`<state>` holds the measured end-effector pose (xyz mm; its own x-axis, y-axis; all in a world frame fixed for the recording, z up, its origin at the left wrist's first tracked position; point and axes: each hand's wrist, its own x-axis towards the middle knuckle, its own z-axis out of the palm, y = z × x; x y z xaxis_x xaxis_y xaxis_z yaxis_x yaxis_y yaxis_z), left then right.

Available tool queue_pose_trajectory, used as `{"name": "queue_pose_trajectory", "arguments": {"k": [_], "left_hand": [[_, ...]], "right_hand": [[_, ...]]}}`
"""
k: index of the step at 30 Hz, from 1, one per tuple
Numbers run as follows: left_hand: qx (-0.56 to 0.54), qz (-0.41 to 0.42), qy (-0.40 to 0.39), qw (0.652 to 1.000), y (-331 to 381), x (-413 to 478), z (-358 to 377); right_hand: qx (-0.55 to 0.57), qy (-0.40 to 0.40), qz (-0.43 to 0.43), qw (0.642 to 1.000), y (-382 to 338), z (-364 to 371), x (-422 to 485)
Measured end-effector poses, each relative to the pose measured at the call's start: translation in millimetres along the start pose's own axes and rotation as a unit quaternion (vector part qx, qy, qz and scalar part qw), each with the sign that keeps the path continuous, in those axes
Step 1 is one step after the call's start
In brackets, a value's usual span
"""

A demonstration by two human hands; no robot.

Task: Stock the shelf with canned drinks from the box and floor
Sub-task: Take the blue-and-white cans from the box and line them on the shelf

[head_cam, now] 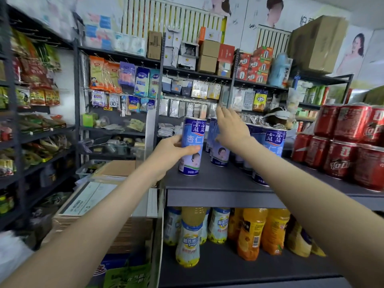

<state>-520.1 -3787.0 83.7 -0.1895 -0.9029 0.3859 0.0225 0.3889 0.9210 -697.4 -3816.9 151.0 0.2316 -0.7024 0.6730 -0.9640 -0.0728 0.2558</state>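
head view: left grip (pixel 170 151) holds a blue can (pixel 193 140) on the shelf (pixel 218 179).
its fingers and thumb curl round the can, which stands upright near the shelf's left front corner. right grip (pixel 230 129) is open with fingers straight, in front of more blue cans (pixel 274 140) standing just behind. red cans (pixel 345 125) are stacked two high to the right. lower shelf (pixel 218 269) carries yellow and orange drink bottles (pixel 252 231).

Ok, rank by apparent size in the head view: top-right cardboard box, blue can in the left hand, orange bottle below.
Largest: cardboard box.
Then blue can and orange bottle: about alike, bottle's top hidden, so unranked.
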Motion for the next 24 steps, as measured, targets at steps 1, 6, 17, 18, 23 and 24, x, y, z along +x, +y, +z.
{"name": "queue_pose_trajectory", "arguments": {"k": [1, 6, 17, 18, 23, 24], "left_hand": [[0.003, 0.000, -0.002, 1.000, 1, 1, 1], [0.000, -0.004, -0.003, 1.000, 1, 2, 5], [0.007, 0.001, -0.018, 1.000, 5, 0, 6], [0.005, 0.001, -0.016, 1.000, 5, 0, 6], [-0.004, 0.002, -0.019, 1.000, 5, -2, 6], [-0.004, 0.002, -0.021, 1.000, 6, -2, 7]], "right_hand": [[-0.005, -0.045, 0.000, 0.999, 1, -9, 4], [-0.037, -0.133, 0.018, 0.990, 3, -26, 6], [-0.081, -0.131, -0.001, 0.988, 11, -17, 2], [-0.076, -0.133, -0.006, 0.988, 10, -16, 3], [0.036, -0.158, -0.022, 0.987, 12, -17, 2], [0.062, -0.157, -0.018, 0.985, 13, -17, 2]]}}
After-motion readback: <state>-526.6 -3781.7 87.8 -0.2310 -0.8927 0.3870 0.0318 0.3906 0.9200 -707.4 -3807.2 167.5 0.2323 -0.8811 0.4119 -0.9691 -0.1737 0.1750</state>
